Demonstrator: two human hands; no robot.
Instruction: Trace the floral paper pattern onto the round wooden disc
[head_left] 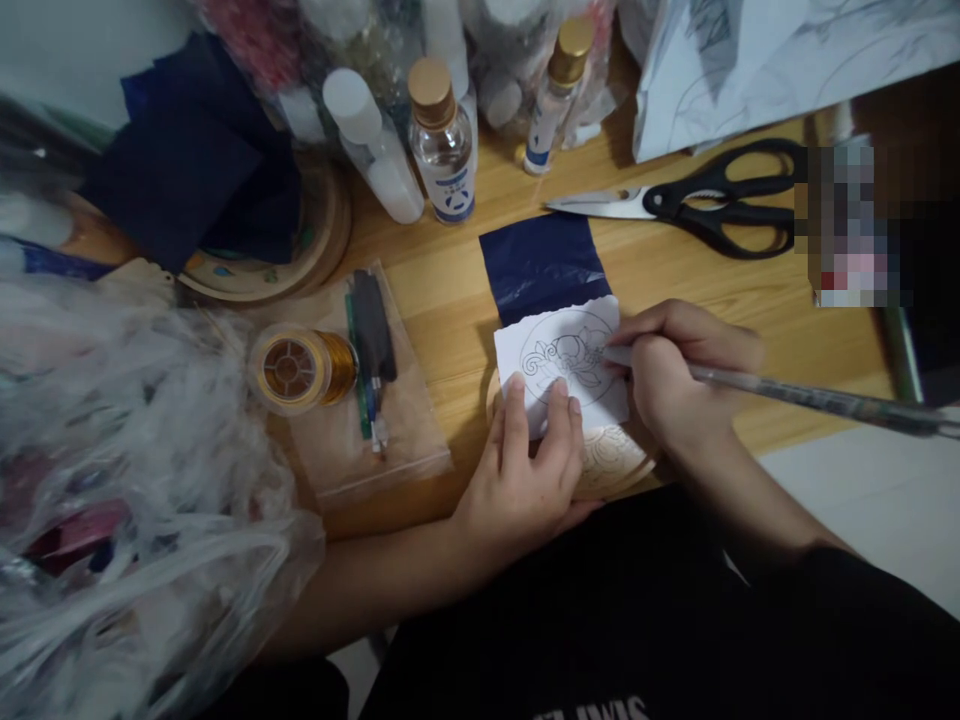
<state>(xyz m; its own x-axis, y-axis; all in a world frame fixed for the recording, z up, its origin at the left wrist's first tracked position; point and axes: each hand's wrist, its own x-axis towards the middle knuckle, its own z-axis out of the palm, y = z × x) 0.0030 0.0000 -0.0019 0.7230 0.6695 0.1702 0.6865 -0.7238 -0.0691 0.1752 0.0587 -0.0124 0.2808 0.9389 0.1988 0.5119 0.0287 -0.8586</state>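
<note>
My left hand (525, 470) rests its spread fingers on a white paper with a line drawing (562, 345), its thumb at the near edge of a round wooden piece. The paper lies over this round wooden piece (611, 460), which also bears drawn lines. A dark blue sheet (547, 265) sticks out from behind the paper's far edge. My right hand (675, 375) is closed around a pen (787, 392), with the tip at the drawing's right side. Most of the wooden piece is hidden.
Black-handled scissors (697, 200) lie behind the hands. Bottles (444, 150) stand at the back. Left are a spool of golden wire (304, 370), a clear bag with pens (405, 420), dark blue sheets (202, 160) and a crumpled plastic bag (187, 420).
</note>
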